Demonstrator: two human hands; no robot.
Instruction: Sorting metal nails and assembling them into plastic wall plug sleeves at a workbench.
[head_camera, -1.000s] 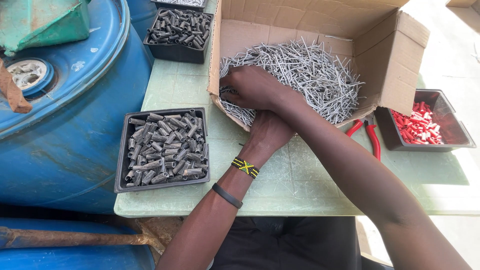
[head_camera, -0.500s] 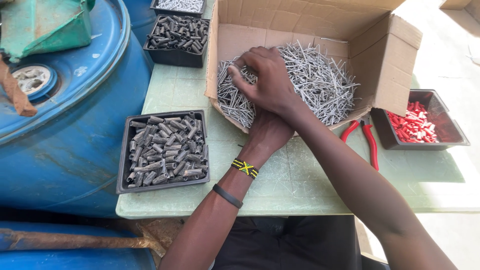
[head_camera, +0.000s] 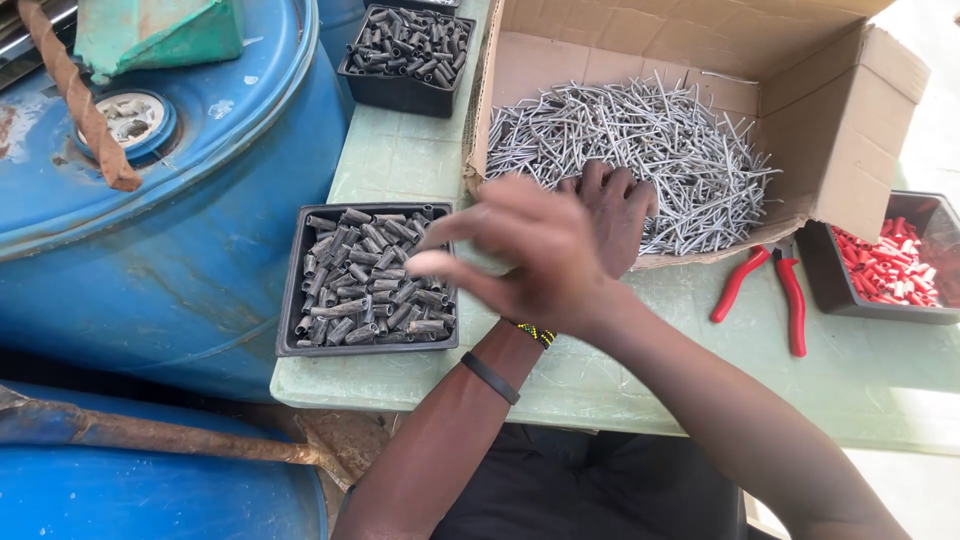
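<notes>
1. The right hand (head_camera: 520, 255) crosses over the left forearm, blurred, palm down, fingers spread and pointing left toward the near black tray (head_camera: 372, 280) of dark metal sleeves. The fingers are apart and open; whether anything sits between thumb and fingertips cannot be told through the blur.
2. The left hand (head_camera: 612, 210) lies just behind the right hand, partly hidden by it, its fingers curled down onto the near edge of the heap of grey metal pins (head_camera: 650, 140) in the open cardboard box (head_camera: 860, 110). It touches the pins, but whether it has hold of any cannot be told.
3. The left wrist carries a black band (head_camera: 490, 378) and a beaded yellow-and-green bracelet (head_camera: 537, 334), both below the right hand.
4. Red-handled pliers (head_camera: 770, 290) lie on the green table (head_camera: 420, 160), to the right of both hands and apart from them.
5. Beyond the pliers, further right, a black tray holds red pieces (head_camera: 885, 270).
6. A second tray of dark sleeves (head_camera: 405, 45) stands well behind the right hand's fingertips, beside a blue drum (head_camera: 200, 220).
</notes>
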